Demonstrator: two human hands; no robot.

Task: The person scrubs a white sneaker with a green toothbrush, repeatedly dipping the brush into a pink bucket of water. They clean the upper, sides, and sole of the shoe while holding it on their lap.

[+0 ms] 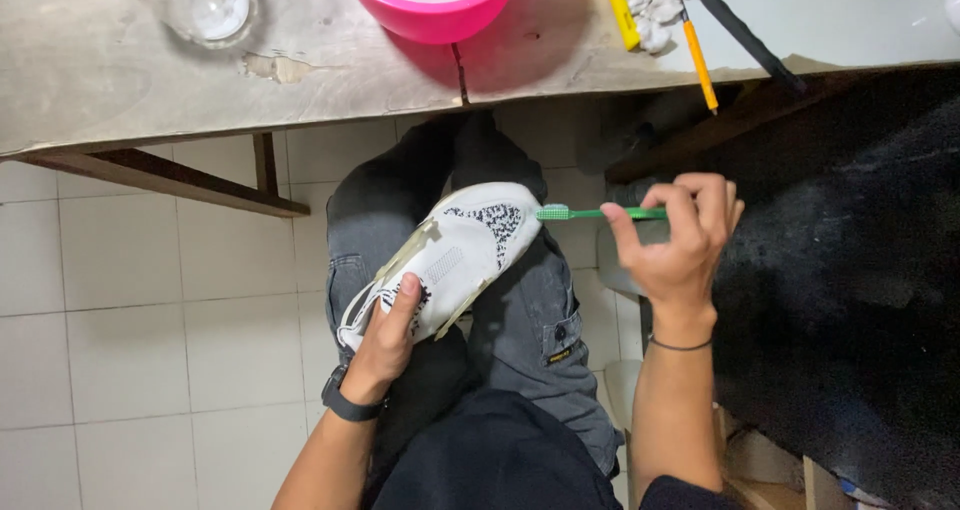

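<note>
Left hand [385, 335] clamped on heel end of white sneaker [450, 255], centre frame over lap, toe pointing 1 o'clock. Right hand [680, 245] at 3 o'clock pinching green toothbrush [600, 213], bristle head touching toe. Pink basin [435, 5] at 12 o'clock on wooden table [100, 80]; glass [210, 5] at 11 o'clock.

1. The shoe [447, 258] lies over the person's lap, below the table [120, 80] edge.
2. The left hand [385, 340] grips its near end.
3. The toothbrush [598, 213], in the right hand [678, 245], touches its far end from the right.
4. The bowl [432, 5] stands on the table, the glass [210, 5] left of it.
</note>
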